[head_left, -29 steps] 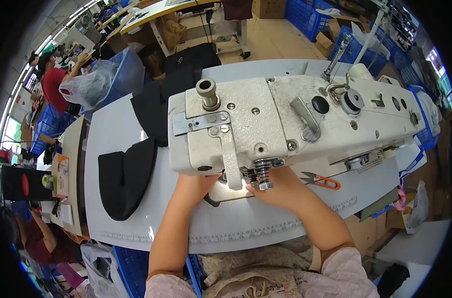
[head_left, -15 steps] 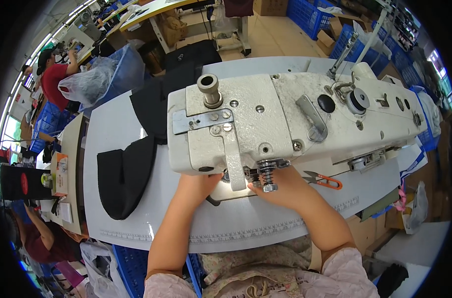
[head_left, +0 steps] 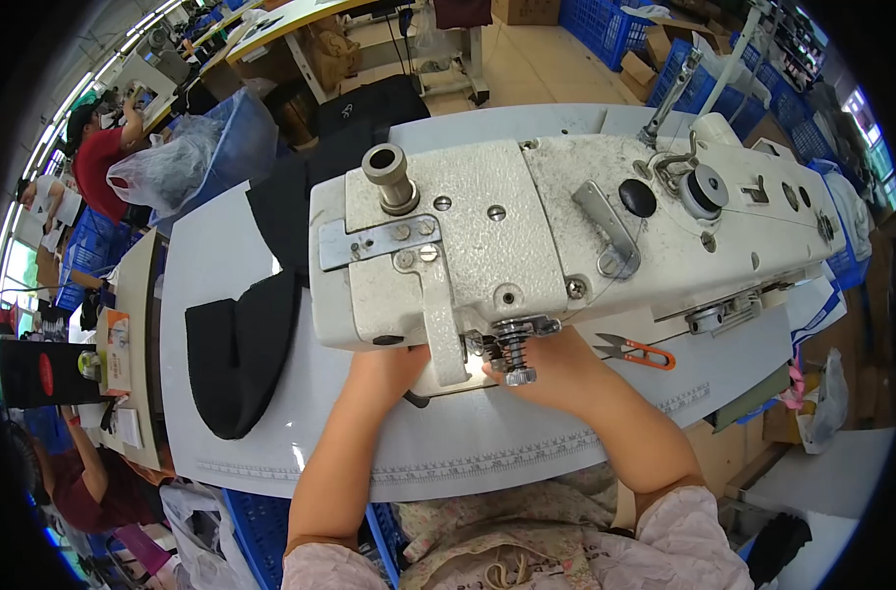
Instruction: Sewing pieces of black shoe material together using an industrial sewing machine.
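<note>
A white sewing machine (head_left: 487, 226) stands across the middle of the table, its head over both my hands. My left hand (head_left: 389, 372) reaches under the left end of the head, close to the lit needle area. From the other side my right hand (head_left: 556, 372) comes in behind the spring tension knob (head_left: 517, 359). The machine hides the fingers of both hands and anything between them. Left of the head lies a folded black fabric piece (head_left: 241, 359) with a rounded end. More black fabric (head_left: 283, 211) runs behind it toward the far side.
Orange-handled thread snips (head_left: 640, 352) lie right of my right hand. A printed ruler scale (head_left: 468, 462) follows the near table edge. A blue bin (head_left: 237, 147) with clear plastic bags stands far left, where co-workers sit. Blue crates and cardboard boxes (head_left: 640, 74) stand far right.
The view has shifted slightly, so the machine sits a little farther left in it. Both hands stay under the machine head. A person in white now shows at the far left.
</note>
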The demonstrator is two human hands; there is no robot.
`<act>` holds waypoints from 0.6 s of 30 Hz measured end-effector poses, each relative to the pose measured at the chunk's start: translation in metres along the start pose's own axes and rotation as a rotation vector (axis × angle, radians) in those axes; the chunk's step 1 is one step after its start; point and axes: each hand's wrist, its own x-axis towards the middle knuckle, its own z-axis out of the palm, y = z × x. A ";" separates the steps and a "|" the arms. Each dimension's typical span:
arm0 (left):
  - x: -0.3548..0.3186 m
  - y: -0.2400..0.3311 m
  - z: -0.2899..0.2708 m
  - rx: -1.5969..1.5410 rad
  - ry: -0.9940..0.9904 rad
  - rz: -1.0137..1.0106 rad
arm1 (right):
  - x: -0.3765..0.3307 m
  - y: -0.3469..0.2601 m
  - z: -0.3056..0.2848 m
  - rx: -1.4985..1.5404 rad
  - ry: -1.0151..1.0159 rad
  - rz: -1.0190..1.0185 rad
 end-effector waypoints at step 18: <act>-0.001 0.012 -0.001 -0.112 0.013 0.009 | -0.004 -0.003 0.001 0.027 0.006 0.023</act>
